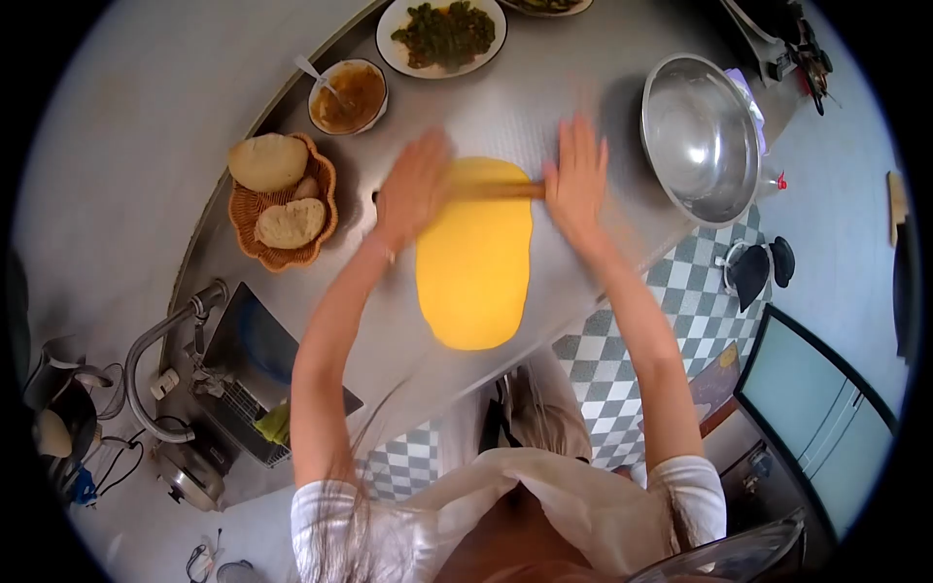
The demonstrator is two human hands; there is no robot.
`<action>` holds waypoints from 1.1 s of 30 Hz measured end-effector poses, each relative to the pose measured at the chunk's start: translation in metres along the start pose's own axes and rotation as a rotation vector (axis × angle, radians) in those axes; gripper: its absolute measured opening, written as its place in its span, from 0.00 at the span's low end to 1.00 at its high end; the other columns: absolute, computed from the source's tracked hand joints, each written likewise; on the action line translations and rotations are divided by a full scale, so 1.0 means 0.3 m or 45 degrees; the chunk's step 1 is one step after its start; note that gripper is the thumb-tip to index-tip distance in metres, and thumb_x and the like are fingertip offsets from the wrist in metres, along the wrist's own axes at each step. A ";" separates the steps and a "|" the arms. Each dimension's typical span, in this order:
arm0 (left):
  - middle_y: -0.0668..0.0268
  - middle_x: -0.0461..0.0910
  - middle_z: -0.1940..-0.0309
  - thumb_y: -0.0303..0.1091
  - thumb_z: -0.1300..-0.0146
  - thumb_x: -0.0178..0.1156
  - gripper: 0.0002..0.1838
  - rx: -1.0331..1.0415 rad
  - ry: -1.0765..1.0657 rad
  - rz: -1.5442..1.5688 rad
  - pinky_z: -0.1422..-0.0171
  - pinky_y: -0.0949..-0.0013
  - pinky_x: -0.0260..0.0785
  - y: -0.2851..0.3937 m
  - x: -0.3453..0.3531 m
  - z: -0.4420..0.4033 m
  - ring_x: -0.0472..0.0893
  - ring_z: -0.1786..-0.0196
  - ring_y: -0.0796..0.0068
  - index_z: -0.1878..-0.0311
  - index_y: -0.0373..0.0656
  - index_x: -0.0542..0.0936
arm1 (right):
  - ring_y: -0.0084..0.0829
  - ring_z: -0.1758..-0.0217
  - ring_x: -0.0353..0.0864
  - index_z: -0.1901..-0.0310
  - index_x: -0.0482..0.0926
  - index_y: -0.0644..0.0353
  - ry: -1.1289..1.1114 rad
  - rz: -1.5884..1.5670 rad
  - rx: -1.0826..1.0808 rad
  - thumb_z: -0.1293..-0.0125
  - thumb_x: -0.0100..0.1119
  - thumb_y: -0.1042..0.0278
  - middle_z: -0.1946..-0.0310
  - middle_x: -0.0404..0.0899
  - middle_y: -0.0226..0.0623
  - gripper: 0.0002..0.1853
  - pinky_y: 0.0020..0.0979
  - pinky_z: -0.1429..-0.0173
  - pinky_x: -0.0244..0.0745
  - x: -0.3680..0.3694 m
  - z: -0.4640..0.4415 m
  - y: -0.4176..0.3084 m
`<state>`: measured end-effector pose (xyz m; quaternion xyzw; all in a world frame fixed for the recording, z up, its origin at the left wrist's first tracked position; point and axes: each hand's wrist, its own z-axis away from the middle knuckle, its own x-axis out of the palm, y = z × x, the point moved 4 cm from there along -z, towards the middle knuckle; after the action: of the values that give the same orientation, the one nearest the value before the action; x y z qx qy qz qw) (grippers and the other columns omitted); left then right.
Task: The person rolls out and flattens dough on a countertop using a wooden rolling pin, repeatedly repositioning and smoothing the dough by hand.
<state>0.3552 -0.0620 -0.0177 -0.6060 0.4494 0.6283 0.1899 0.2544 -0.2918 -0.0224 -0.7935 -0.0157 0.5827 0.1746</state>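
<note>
A long oval sheet of yellow dough [473,272] lies flat on the metal counter in front of me. Across its far end runs a wooden rolling pin [496,190], smeared by motion. My left hand [413,187] presses on the pin's left part with its fingers stretched forward, though blurred. On the right end of the pin rests my right hand [577,180], palm down, fingers straight and not wrapped round it. The pin's left tip pokes out beside my left hand.
Flatbreads fill a wicker basket [326,199] at left. Behind stand a bowl of brown sauce [360,95] with a spoon and a plate of greens [397,53]. A steel basin [700,136] is at right. A faucet [146,364] arches over the sink at lower left.
</note>
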 end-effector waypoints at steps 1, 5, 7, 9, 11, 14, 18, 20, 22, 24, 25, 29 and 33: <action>0.56 0.58 0.28 0.41 0.34 0.48 0.32 -0.076 -0.119 0.116 0.21 0.56 0.44 0.036 -0.009 0.040 0.56 0.25 0.59 0.28 0.42 0.59 | 0.46 0.24 0.51 0.29 0.58 0.60 -0.008 -0.003 -0.006 0.36 0.53 0.55 0.27 0.54 0.48 0.36 0.54 0.24 0.41 -0.005 -0.015 -0.001; 0.55 0.55 0.27 0.39 0.36 0.48 0.34 -0.053 0.115 0.031 0.21 0.56 0.43 -0.056 -0.072 -0.173 0.54 0.24 0.56 0.28 0.38 0.57 | 0.46 0.24 0.52 0.30 0.59 0.60 0.111 -0.051 -0.024 0.35 0.52 0.56 0.27 0.54 0.48 0.34 0.54 0.25 0.42 0.009 -0.199 0.014; 0.54 0.55 0.26 0.40 0.37 0.49 0.35 -0.105 0.120 0.036 0.21 0.55 0.43 -0.034 -0.050 -0.117 0.54 0.25 0.55 0.28 0.37 0.57 | 0.46 0.24 0.52 0.30 0.59 0.61 0.098 -0.044 -0.037 0.35 0.53 0.56 0.27 0.54 0.48 0.34 0.54 0.25 0.42 0.010 -0.193 0.010; 0.54 0.54 0.26 0.39 0.37 0.50 0.35 -0.178 0.025 0.057 0.21 0.55 0.44 0.015 -0.031 0.005 0.54 0.25 0.52 0.28 0.37 0.57 | 0.46 0.24 0.52 0.30 0.60 0.61 -0.064 0.013 -0.058 0.36 0.53 0.56 0.28 0.55 0.48 0.34 0.53 0.25 0.43 -0.018 -0.014 -0.025; 0.54 0.54 0.26 0.39 0.37 0.49 0.34 -0.166 -0.067 0.077 0.22 0.55 0.44 0.101 -0.004 0.196 0.54 0.25 0.52 0.28 0.37 0.57 | 0.47 0.25 0.52 0.31 0.60 0.63 -0.244 -0.002 -0.113 0.36 0.55 0.58 0.28 0.56 0.47 0.35 0.52 0.25 0.44 -0.044 0.200 -0.051; 0.54 0.55 0.27 0.38 0.36 0.49 0.33 -0.178 -0.189 0.365 0.22 0.55 0.45 0.138 -0.052 0.313 0.55 0.25 0.52 0.28 0.37 0.57 | 0.49 0.25 0.52 0.31 0.60 0.64 -0.386 -0.176 -0.122 0.37 0.56 0.61 0.29 0.57 0.48 0.34 0.51 0.25 0.45 -0.112 0.381 -0.095; 0.53 0.57 0.28 0.40 0.34 0.48 0.33 -0.545 -0.051 0.345 0.23 0.54 0.46 0.004 -0.116 0.165 0.56 0.26 0.54 0.28 0.37 0.57 | 0.49 0.26 0.54 0.31 0.61 0.64 -0.080 -0.212 -0.114 0.38 0.56 0.63 0.30 0.58 0.50 0.34 0.51 0.25 0.46 -0.081 0.146 -0.069; 0.53 0.58 0.28 0.41 0.34 0.48 0.33 -0.561 0.143 0.111 0.23 0.54 0.46 -0.002 -0.047 0.146 0.56 0.26 0.55 0.28 0.37 0.58 | 0.48 0.26 0.55 0.32 0.61 0.64 0.002 -0.161 0.032 0.38 0.57 0.62 0.30 0.58 0.51 0.34 0.50 0.25 0.47 -0.037 0.074 -0.088; 0.53 0.58 0.28 0.42 0.34 0.49 0.33 -0.513 0.191 -0.078 0.23 0.54 0.47 0.015 -0.025 0.160 0.57 0.26 0.56 0.28 0.37 0.58 | 0.48 0.26 0.54 0.32 0.61 0.64 -0.021 -0.057 0.032 0.38 0.57 0.61 0.30 0.58 0.51 0.34 0.51 0.26 0.47 -0.051 0.132 -0.113; 0.53 0.58 0.28 0.42 0.34 0.49 0.34 -0.430 0.056 -0.202 0.23 0.54 0.46 0.110 -0.033 0.293 0.57 0.26 0.55 0.28 0.37 0.57 | 0.48 0.26 0.54 0.32 0.62 0.64 -0.120 -0.014 0.027 0.38 0.56 0.60 0.30 0.58 0.50 0.33 0.51 0.26 0.47 -0.081 0.276 -0.149; 0.54 0.58 0.28 0.41 0.34 0.49 0.33 -0.426 0.018 -0.119 0.23 0.52 0.46 0.144 -0.023 0.360 0.57 0.26 0.55 0.28 0.37 0.57 | 0.47 0.25 0.54 0.32 0.62 0.64 -0.172 -0.025 0.014 0.37 0.56 0.59 0.30 0.58 0.50 0.33 0.52 0.26 0.47 -0.080 0.351 -0.158; 0.51 0.59 0.29 0.40 0.33 0.47 0.32 -0.328 -0.076 0.065 0.23 0.52 0.46 0.258 -0.031 0.610 0.59 0.27 0.51 0.28 0.39 0.58 | 0.45 0.25 0.53 0.32 0.62 0.63 -0.297 -0.102 -0.087 0.35 0.53 0.58 0.30 0.58 0.48 0.32 0.53 0.25 0.44 -0.080 0.658 -0.161; 0.51 0.58 0.29 0.41 0.32 0.47 0.31 -0.404 0.065 0.135 0.23 0.52 0.47 0.210 -0.132 0.449 0.57 0.27 0.51 0.30 0.36 0.59 | 0.46 0.26 0.54 0.32 0.61 0.64 -0.201 -0.187 -0.118 0.35 0.53 0.59 0.30 0.58 0.49 0.32 0.52 0.24 0.43 -0.148 0.468 -0.138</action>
<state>0.2339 0.0243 0.0216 -0.6197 0.3806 0.6848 0.0470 0.1170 -0.2267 -0.0058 -0.7492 -0.1143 0.6276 0.1782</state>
